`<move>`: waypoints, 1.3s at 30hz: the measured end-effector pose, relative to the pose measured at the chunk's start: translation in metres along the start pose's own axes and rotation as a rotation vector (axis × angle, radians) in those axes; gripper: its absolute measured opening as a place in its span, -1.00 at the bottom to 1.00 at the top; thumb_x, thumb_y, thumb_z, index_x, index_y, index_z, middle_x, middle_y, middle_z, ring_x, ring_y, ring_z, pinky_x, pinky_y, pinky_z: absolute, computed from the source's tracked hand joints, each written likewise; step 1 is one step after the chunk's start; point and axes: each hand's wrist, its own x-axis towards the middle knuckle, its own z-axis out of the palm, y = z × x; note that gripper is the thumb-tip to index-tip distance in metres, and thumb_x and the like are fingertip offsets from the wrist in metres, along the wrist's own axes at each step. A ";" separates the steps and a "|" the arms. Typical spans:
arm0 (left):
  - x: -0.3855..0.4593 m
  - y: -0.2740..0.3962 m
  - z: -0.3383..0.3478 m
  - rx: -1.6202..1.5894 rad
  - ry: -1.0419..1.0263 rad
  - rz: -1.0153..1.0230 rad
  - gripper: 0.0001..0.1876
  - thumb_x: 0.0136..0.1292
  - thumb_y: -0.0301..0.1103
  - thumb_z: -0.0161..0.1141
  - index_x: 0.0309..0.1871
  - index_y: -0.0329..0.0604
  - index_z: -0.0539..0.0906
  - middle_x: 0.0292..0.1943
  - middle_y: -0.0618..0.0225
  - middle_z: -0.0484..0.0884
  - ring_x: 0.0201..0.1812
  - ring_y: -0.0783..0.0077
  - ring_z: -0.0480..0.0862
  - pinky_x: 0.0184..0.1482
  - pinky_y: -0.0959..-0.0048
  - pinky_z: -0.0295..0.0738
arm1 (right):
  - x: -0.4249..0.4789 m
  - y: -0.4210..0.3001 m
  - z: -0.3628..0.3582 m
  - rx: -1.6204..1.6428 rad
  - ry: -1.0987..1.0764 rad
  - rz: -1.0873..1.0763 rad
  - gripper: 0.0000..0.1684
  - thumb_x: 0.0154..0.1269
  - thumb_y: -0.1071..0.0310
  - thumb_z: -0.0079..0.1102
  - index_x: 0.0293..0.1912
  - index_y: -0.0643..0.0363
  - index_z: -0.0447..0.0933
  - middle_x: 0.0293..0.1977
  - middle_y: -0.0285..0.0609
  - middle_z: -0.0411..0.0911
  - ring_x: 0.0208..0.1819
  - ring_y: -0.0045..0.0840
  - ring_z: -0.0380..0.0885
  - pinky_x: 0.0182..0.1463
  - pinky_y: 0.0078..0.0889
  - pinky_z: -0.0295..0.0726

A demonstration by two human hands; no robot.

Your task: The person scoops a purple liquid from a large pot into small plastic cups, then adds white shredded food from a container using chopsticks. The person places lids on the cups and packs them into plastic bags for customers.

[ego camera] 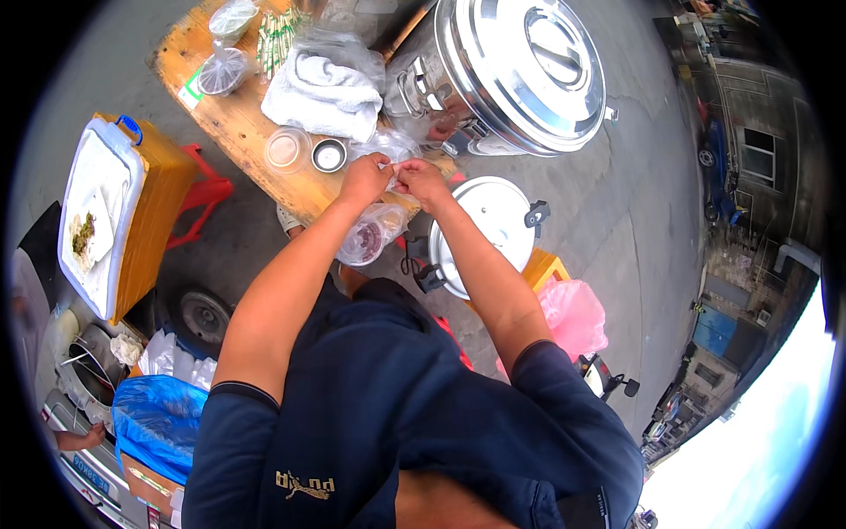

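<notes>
My left hand (367, 178) and my right hand (423, 182) meet over the near corner of the wooden table (291, 185). Their fingertips pinch thin clear plastic, which looks like part of a bag; the fingers hide much of it. Just below, beside the table corner, a clear plastic bag (395, 217) surrounds a clear round container (365, 242) with dark reddish contents. Whether the pinched plastic joins this bag cannot be made out. More crumpled clear plastic (390, 142) lies beyond my fingers. To the left of my left hand stand a small dark-rimmed round container (329, 155) and a clear plastic tub (287, 151).
A white towel (324, 96), wrapped straws (274, 43) and bagged bowls (223, 71) occupy the table. Close at right rise a large lidded steel drum (522, 73) and a white-lidded pot (486, 228). A yellow-sided box (155, 198) stands left; another person's hand (94, 436) shows lower left.
</notes>
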 end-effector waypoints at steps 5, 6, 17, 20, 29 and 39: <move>0.024 0.009 -0.001 0.030 -0.156 -0.066 -0.69 0.31 -0.16 0.42 -0.01 -0.14 0.81 -0.27 0.12 0.81 -0.25 0.23 0.78 -0.13 0.32 0.63 | -0.013 -0.004 0.002 0.034 -0.040 -0.027 -0.92 0.46 0.49 0.30 -0.10 0.25 0.62 -0.25 -0.30 0.65 -0.29 -0.67 0.63 -0.22 -0.64 0.65; 0.026 0.011 -0.004 0.008 -0.189 -0.080 -0.70 0.31 -0.19 0.41 0.01 -0.14 0.81 -0.25 0.12 0.81 -0.24 0.25 0.78 -0.12 0.33 0.63 | -0.012 -0.001 0.000 0.034 -0.041 -0.043 -0.92 0.46 0.49 0.30 -0.10 0.25 0.62 -0.25 -0.30 0.65 -0.30 -0.67 0.63 -0.22 -0.64 0.65; 0.049 -0.012 0.006 -0.209 -0.269 -0.111 -0.71 0.32 -0.19 0.42 0.02 -0.11 0.82 -0.16 0.14 0.83 -0.15 0.29 0.78 -0.01 0.32 0.61 | -0.009 0.011 -0.008 0.131 0.033 -0.027 -0.90 0.42 0.49 0.36 -0.12 0.25 0.63 -0.31 -0.29 0.67 -0.38 -0.69 0.62 -0.29 -0.66 0.64; 0.052 -0.011 0.002 -0.122 -0.198 -0.045 -0.73 0.31 -0.21 0.42 -0.05 -0.18 0.81 -0.23 0.13 0.82 -0.22 0.26 0.77 -0.09 0.29 0.61 | -0.012 0.010 -0.009 0.137 0.079 -0.014 -0.85 0.38 0.43 0.42 -0.12 0.24 0.63 -0.32 -0.27 0.67 -0.38 -0.67 0.62 -0.30 -0.65 0.64; 0.005 0.023 -0.053 -0.111 -0.006 0.122 -0.72 0.32 -0.21 0.40 -0.15 -0.29 0.72 -0.48 0.21 0.65 -0.46 0.25 0.61 -0.28 0.27 0.56 | -0.076 -0.025 -0.005 -0.456 0.345 -0.398 -0.78 0.35 0.31 0.36 -0.13 0.25 0.61 -0.40 -0.11 0.64 -0.41 -0.46 0.62 -0.29 -0.33 0.57; -0.183 0.026 -0.067 0.525 0.033 0.408 -0.41 0.13 -0.10 0.47 0.09 -0.31 0.52 -0.10 0.06 0.59 0.00 -0.03 0.62 0.10 0.12 0.52 | -0.154 0.007 0.030 -1.136 0.022 -0.754 -0.79 0.21 0.38 0.33 -0.13 0.14 0.71 -0.27 -0.15 0.62 -0.12 -0.22 0.61 -0.05 -0.15 0.63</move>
